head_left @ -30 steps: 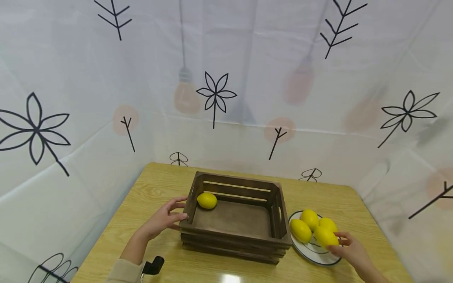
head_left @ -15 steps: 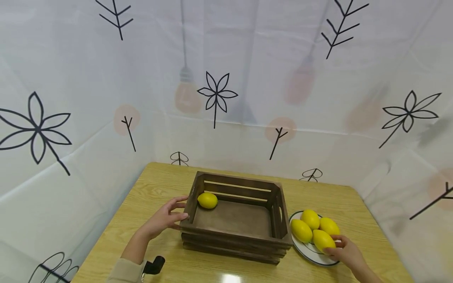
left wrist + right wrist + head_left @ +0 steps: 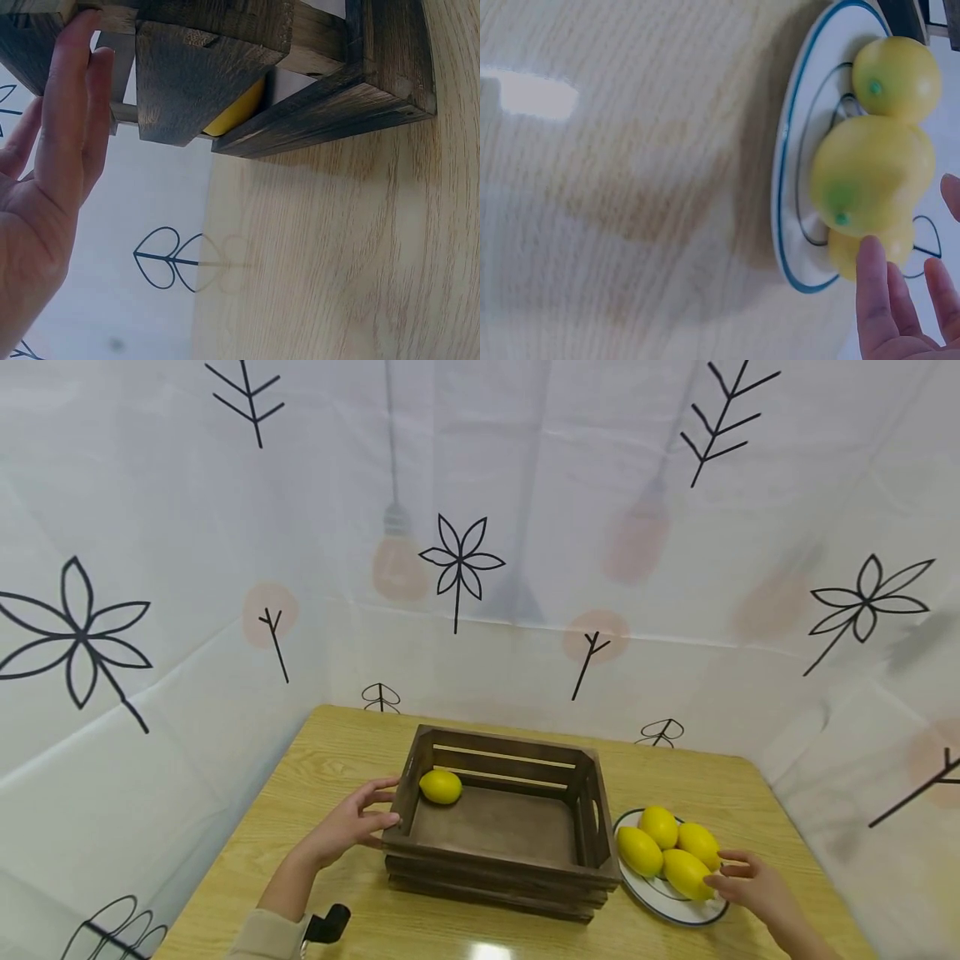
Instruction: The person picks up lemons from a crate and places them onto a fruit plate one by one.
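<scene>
In the head view my left hand (image 3: 348, 822) touches the left end of a dark wooden crate (image 3: 495, 868). Its fingers lie nearly straight against the slats in the left wrist view. One lemon (image 3: 441, 787) sits inside the crate, in the back left corner. At the right, a white plate (image 3: 663, 906) with a blue rim bears several lemons. My right hand (image 3: 757, 889) is beside the front lemon (image 3: 686, 872), its fingers spread and not closed round it. A fingertip (image 3: 871, 251) looks to be at that lemon's end in the right wrist view; contact is unclear.
The crate and plate stand close together on a light wooden table (image 3: 300, 777). A pale curtain (image 3: 510, 527) with plant drawings encloses its back and sides. A black device (image 3: 327, 924) is at my left wrist.
My right hand had the front lemon between its fingers, slightly higher. That lemon now lies lower on the plate, and the hand has loosened and drawn back right. The left hand stays put.
</scene>
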Tool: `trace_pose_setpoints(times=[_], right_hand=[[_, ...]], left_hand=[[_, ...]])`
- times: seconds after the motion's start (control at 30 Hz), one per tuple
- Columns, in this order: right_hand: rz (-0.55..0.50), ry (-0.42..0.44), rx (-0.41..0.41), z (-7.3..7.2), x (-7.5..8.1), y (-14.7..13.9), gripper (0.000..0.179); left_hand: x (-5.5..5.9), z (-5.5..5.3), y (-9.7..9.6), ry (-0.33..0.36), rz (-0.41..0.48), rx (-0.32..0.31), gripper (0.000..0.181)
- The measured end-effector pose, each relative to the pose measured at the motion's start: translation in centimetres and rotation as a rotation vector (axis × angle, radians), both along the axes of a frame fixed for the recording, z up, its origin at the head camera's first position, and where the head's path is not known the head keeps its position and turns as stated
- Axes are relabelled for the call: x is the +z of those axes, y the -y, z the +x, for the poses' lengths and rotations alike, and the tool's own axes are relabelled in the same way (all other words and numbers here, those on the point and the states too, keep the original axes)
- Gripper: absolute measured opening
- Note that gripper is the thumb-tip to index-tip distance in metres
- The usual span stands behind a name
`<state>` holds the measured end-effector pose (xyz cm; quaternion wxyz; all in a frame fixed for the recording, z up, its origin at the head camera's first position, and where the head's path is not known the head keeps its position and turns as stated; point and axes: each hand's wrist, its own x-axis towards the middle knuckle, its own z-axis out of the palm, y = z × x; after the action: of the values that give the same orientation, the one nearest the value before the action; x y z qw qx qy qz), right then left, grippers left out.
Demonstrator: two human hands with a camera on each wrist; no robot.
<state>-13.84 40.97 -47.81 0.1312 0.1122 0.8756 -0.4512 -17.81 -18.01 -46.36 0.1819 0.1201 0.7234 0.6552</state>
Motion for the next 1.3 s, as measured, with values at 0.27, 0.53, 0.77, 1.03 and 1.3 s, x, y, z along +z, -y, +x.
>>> trace_pose_setpoints(times=[0.27,0.53,0.77,1.03,1.3], right_hand=[[0.017,-0.056,0.004,-0.2,2.0,-0.1,0.071],[0.084,-0.136,0.042,-0.6,4.1,1.2,0.069],[0.093,-0.175,0.066,-1.2,5.2,2.2,0.069],[0.072,-0.23,0.09,-2.0,7.0,3.6,0.067],[0.048,-0.272,0.114,-2.8,8.4,5.1,0.068]], left_hand=[[0.2,0.1,-0.1,0.013,0.004,0.005,0.062],[0.0,0.2,0.0,0.005,0.01,0.003,0.062],[-0.1,0.0,0.0,0.007,0.009,0.002,0.062],[0.1,0.0,-0.1,0.011,0.001,0.008,0.062],[0.1,0.1,-0.2,0.016,-0.007,0.016,0.063]])
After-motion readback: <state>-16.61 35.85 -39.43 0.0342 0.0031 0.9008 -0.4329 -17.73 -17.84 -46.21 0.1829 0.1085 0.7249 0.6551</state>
